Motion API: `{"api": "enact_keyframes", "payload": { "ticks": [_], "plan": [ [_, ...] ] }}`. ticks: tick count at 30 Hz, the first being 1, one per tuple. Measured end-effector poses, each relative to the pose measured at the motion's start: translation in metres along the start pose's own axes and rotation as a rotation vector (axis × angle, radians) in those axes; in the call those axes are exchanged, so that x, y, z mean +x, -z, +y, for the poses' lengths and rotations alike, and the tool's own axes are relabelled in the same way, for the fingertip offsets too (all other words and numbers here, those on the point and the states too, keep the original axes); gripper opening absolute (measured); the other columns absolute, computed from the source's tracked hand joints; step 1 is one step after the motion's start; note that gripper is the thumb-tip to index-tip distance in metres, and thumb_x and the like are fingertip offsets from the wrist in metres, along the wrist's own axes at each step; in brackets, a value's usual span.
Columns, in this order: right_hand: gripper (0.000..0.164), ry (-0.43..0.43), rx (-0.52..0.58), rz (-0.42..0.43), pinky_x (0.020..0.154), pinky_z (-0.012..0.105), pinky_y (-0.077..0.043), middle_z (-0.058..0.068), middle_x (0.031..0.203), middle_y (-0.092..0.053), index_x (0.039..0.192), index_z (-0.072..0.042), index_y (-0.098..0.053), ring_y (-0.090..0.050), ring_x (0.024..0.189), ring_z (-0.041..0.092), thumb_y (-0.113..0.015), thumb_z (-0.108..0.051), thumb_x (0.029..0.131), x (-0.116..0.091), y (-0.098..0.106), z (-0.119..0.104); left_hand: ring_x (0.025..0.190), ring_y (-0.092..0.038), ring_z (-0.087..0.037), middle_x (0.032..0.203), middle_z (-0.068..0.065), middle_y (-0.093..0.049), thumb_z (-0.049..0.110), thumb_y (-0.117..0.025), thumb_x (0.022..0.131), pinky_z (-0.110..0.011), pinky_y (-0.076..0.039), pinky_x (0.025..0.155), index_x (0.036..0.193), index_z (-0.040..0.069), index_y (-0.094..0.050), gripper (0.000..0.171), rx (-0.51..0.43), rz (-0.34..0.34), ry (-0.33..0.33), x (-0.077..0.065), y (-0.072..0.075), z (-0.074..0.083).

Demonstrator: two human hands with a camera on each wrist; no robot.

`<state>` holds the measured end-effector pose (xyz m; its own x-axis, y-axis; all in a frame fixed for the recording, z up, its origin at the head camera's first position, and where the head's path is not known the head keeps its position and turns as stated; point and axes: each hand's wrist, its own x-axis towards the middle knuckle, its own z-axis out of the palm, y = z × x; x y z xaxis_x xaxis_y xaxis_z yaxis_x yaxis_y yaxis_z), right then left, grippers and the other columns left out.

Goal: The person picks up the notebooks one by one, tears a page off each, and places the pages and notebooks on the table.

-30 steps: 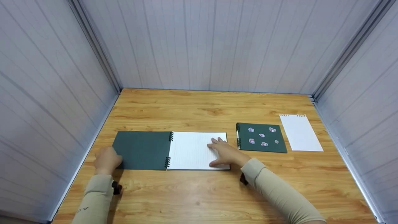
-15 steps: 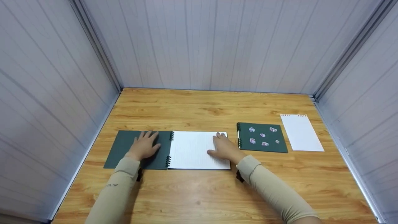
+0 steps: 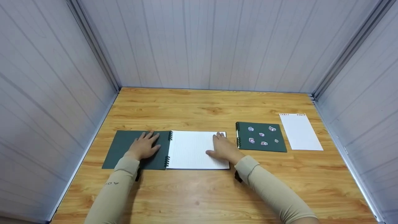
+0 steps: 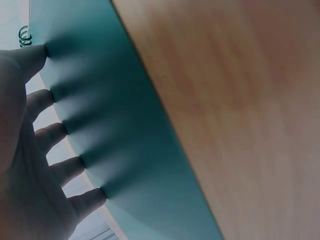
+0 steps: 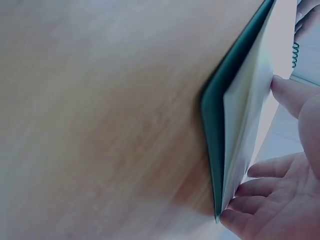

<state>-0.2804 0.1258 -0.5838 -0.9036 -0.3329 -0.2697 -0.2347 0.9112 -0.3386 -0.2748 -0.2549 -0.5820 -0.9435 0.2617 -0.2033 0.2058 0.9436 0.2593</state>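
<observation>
A spiral notebook lies spread on the table, its dark green cover [image 3: 116, 152] on the left and a white lined page [image 3: 189, 151] on the right. Black rings [image 3: 167, 161] join the two halves. On the cover my left hand [image 3: 143, 147] rests with spread fingers; in the left wrist view the fingertips [image 4: 90, 200] touch the green surface. My right hand [image 3: 224, 147] lies on the page near its right edge. Seen from the right wrist, thumb and fingers press the paper stack [image 5: 245, 120], and the green back cover [image 5: 212, 130] shows beneath. Neither hand grips anything.
To the right of the open notebook lies a smaller green ring-bound notebook [image 3: 260, 147] with several purple stickers. Beside it is a loose white sheet [image 3: 301, 132] with a torn perforated top edge. Pale panel walls [image 3: 199, 43] enclose the wooden table [image 3: 199, 105] at back and sides.
My left hand has moved from the cover's left edge rightward onto its middle, and its fingers have spread. The cover's lower left corner now shows flat. My right hand has shifted slightly on the page.
</observation>
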Motion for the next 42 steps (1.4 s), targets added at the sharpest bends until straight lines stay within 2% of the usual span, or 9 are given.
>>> {"api": "enact_keyframes", "payload": {
  "ticks": [10, 16, 22, 25, 28, 31, 36, 38, 42],
  "plan": [
    [0.098, -0.024, -0.010, -0.005, 0.136, 0.054, -0.021, 0.025, 0.178, -0.023, 0.169, 0.003, -0.029, -0.021, 0.168, 0.041, -0.067, -0.058, 0.104, -0.003, 0.001, -0.005, 0.160, -0.022, -0.061, 0.176, -0.027, -0.029, 0.040, -0.053, 0.113, -0.080, -0.026, 0.124, 0.169, 0.009, -0.040, 0.065, -0.001, -0.011, 0.010, 0.001, 0.001, 0.001],
    [0.090, 0.017, 0.025, 0.024, 0.136, 0.053, -0.025, 0.024, 0.175, -0.034, 0.168, 0.002, -0.033, -0.031, 0.165, 0.041, -0.070, -0.049, 0.105, -0.005, 0.001, -0.008, 0.161, -0.021, -0.060, 0.177, -0.027, -0.027, 0.040, -0.053, 0.113, -0.081, -0.025, 0.123, 0.169, 0.009, -0.039, 0.065, -0.010, -0.014, 0.008, 0.000, 0.001, 0.002],
    [0.079, 0.053, 0.228, 0.129, 0.126, 0.053, -0.043, 0.023, 0.160, -0.057, 0.163, 0.000, -0.045, -0.054, 0.150, 0.040, -0.082, -0.020, 0.096, -0.005, 0.005, -0.010, 0.162, -0.020, -0.060, 0.177, -0.026, -0.027, 0.040, -0.052, 0.114, -0.081, -0.025, 0.124, 0.169, 0.010, -0.038, 0.065, -0.013, -0.018, 0.006, 0.002, -0.001, 0.001],
    [0.076, 0.032, 0.365, 0.182, 0.118, 0.054, -0.051, 0.023, 0.153, -0.063, 0.160, -0.003, -0.049, -0.061, 0.141, 0.039, -0.078, -0.005, 0.090, -0.005, 0.011, -0.011, 0.162, -0.020, -0.060, 0.177, -0.026, -0.026, 0.041, -0.052, 0.114, -0.081, -0.024, 0.124, 0.169, 0.010, -0.038, 0.065, -0.010, -0.024, 0.010, 0.002, 0.000, 0.000],
    [0.075, 0.004, 0.485, 0.234, 0.106, 0.054, -0.057, 0.023, 0.142, -0.068, 0.157, -0.003, -0.054, -0.067, 0.126, 0.037, -0.074, 0.003, 0.085, -0.006, 0.018, -0.011, 0.162, -0.020, -0.060, 0.177, -0.027, -0.026, 0.041, -0.053, 0.114, -0.081, -0.024, 0.124, 0.169, 0.010, -0.039, 0.065, -0.018, -0.024, 0.013, 0.002, 0.001, 0.000],
    [0.071, -0.002, 0.571, 0.282, 0.099, 0.049, -0.059, 0.022, 0.136, -0.070, 0.151, 0.000, -0.060, -0.067, 0.116, 0.033, -0.073, 0.008, 0.082, -0.007, 0.024, -0.008, 0.162, -0.019, -0.060, 0.177, -0.027, -0.026, 0.040, -0.052, 0.114, -0.081, -0.023, 0.124, 0.169, 0.010, -0.039, 0.065, -0.024, -0.023, 0.013, 0.002, 0.001, 0.001],
    [0.041, 0.002, 0.655, 0.318, 0.084, 0.038, -0.055, 0.021, 0.118, -0.071, 0.122, 0.007, -0.067, -0.062, 0.099, 0.025, -0.074, 0.008, 0.081, -0.008, 0.027, 0.000, 0.162, -0.019, -0.060, 0.177, -0.027, -0.026, 0.040, -0.052, 0.114, -0.081, -0.023, 0.124, 0.169, 0.009, -0.039, 0.065, -0.034, -0.018, 0.011, 0.001, 0.001, 0.002],
    [0.032, -0.013, 0.699, 0.300, 0.079, 0.034, -0.051, 0.022, 0.111, -0.070, 0.114, 0.008, -0.066, -0.059, 0.094, 0.024, -0.077, 0.004, 0.083, -0.009, 0.027, 0.005, 0.162, -0.019, -0.060, 0.177, -0.027, -0.026, 0.040, -0.053, 0.114, -0.081, -0.023, 0.124, 0.169, 0.010, -0.039, 0.065, -0.034, -0.015, 0.011, 0.002, 0.001, 0.002],
    [0.030, -0.075, 0.765, 0.206, 0.074, 0.027, -0.053, 0.012, 0.104, -0.072, 0.115, 0.004, -0.070, -0.063, 0.089, 0.018, -0.081, -0.004, 0.089, -0.012, 0.024, 0.013, 0.161, -0.020, -0.061, 0.177, -0.027, -0.027, 0.040, -0.053, 0.114, -0.081, -0.024, 0.124, 0.169, 0.010, -0.039, 0.065, -0.027, -0.010, 0.008, 0.002, -0.001, 0.001]
  ]
}}
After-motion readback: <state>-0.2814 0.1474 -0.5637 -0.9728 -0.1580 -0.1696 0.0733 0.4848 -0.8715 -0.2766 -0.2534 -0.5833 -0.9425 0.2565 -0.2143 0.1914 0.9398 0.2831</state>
